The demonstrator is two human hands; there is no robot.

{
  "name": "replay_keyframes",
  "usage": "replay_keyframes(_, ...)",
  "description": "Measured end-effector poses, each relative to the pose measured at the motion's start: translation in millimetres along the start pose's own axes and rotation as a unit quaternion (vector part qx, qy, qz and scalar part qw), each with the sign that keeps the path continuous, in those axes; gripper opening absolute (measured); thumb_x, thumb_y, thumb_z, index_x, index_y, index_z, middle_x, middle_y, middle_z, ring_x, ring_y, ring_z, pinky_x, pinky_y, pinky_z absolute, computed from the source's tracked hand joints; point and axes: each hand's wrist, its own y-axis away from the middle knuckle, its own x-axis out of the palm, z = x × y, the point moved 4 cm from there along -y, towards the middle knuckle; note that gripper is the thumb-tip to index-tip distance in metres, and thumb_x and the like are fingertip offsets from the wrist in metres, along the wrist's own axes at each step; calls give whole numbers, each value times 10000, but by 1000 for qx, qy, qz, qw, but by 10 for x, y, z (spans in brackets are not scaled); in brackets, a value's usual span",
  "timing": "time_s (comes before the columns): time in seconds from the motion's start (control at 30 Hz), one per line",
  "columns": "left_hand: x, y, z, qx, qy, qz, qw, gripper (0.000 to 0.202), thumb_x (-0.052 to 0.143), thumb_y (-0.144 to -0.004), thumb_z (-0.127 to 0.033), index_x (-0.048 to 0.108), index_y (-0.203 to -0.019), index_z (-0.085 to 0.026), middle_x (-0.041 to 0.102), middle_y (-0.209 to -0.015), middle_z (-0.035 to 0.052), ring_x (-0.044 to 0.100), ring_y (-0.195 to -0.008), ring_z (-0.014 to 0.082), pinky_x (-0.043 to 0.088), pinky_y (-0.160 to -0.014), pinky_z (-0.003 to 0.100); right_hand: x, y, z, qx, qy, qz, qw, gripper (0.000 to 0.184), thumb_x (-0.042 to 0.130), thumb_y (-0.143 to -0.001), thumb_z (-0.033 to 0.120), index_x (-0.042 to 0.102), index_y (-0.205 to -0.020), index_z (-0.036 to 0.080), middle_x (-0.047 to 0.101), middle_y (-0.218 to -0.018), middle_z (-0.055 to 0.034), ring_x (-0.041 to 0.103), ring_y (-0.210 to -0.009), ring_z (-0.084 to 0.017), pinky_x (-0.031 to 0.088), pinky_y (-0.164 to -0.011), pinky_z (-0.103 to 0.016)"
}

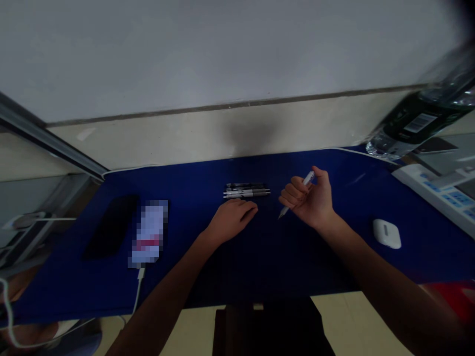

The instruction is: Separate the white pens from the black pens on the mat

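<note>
A pale wall closes off the back of a blue table. At the far right corner stands one big clear bottle with a dark green label and a white barcode patch; its lettering is too blurred to read. In front of it, along the right edge, sits one white device with light blue panels, cut off by the frame. To the left lie two flat items side by side: a black slab and a phone whose lit screen is blurred into blocks, with one white cable plugged into its near end and running off the table's front edge beside the left forearm. Both hands are over the middle. The right hand is closed around one white pen, its tip slanting down to the left; the left hand is palm down, loosely open, just in front of a row of pens, and whether it touches them I cannot tell. One white earbud case lies to the right of the right forearm. The row seems to hold four pens, dark ones behind lighter ones, pressed too close for a sure count.
</note>
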Motion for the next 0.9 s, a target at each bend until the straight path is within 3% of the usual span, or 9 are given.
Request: replay_keyframes(0.9,-6,-4,-7,-2,3,-1,1000,229,414,-1011,-323,619,-1060,-236,696,-947,7,639,-867,172,473,-786,310,26,20,20,-4,-26,-2,1000,544,442,-839,598,216,-514,224,247,-442,47,223,-424,-101,222,-466,-288)
